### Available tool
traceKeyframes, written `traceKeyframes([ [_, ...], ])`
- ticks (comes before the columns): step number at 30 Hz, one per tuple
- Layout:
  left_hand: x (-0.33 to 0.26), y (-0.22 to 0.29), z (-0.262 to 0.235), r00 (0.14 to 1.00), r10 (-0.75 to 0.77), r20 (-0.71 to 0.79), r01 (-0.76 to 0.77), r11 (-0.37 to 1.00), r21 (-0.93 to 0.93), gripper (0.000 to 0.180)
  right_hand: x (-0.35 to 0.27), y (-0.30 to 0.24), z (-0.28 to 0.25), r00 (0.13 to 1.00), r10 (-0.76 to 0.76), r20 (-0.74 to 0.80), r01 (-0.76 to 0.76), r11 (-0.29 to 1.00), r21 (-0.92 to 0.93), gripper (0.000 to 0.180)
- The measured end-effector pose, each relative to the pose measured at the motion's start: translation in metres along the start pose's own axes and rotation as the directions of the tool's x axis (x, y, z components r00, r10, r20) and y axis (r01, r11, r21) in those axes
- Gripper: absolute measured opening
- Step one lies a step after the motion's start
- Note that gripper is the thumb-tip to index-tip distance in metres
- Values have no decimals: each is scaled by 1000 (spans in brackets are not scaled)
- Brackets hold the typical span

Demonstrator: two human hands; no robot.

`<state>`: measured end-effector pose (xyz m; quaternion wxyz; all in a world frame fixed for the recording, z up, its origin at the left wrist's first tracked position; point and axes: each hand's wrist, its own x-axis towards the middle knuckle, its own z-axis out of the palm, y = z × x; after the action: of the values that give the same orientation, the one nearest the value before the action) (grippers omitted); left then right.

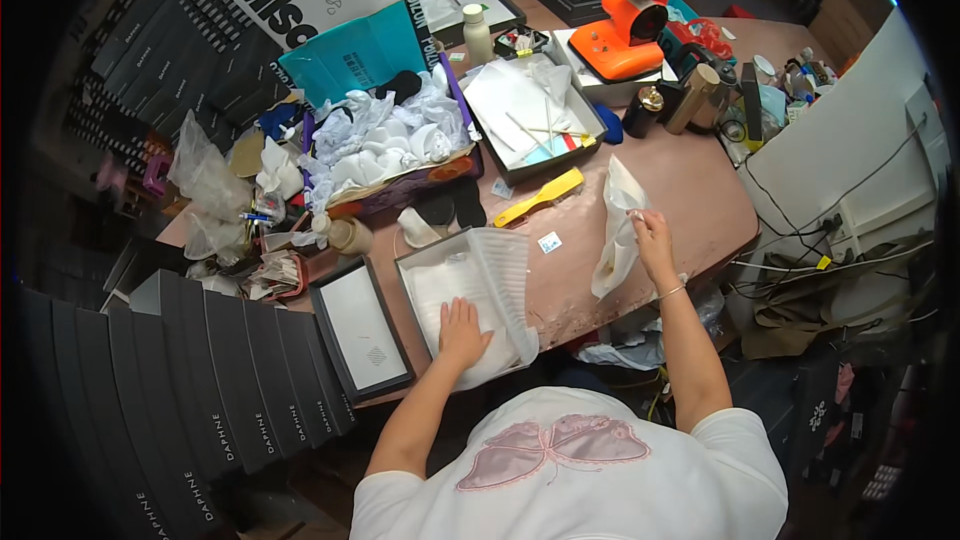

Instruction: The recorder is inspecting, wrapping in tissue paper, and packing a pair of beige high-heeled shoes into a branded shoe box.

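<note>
My left hand [462, 333] lies flat with its fingers spread on white wrapping [456, 285] inside an open shoe box [404, 278]. A ribbed sheet of white foam [507, 265] rises along the box's right side. What is under the wrapping is hidden. Farther right, my right hand [655, 238] pinches the edge of a thin, crumpled white sheet [617, 240], which hangs near the table's front edge. The dark-rimmed box lid [362, 325] rests left of the box, its pale inside facing up.
A yellow-handled brush [540, 198] and a small printed label [550, 242] lie on the pink table [690, 175]. Behind stand a carton of white stuffing [385, 145], a tray of papers [520, 105] and an orange device [630, 35]. Stacked grey shoe boxes [190, 380] line the left.
</note>
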<state>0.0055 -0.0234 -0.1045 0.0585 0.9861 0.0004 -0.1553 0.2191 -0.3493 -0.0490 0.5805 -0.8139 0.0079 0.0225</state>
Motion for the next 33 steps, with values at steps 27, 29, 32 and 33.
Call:
traceKeyframes([
  [27,-33,-69,-75,808,-589,-26,-67,-48,-997,77,-186,-100,144,599,-267,755,299,949,99,84],
  [29,7,-43,-24,818,-571,73,-112,-283,-953,77,-174,-49,184,694,-231,682,338,941,-26,79],
  [32,32,0,42,855,-482,192,145,-133,-980,77,-143,-15,206,737,-122,665,286,947,-144,67],
  [33,32,-4,54,869,-480,119,143,14,-990,75,-144,-35,185,737,-143,661,253,965,-73,62],
])
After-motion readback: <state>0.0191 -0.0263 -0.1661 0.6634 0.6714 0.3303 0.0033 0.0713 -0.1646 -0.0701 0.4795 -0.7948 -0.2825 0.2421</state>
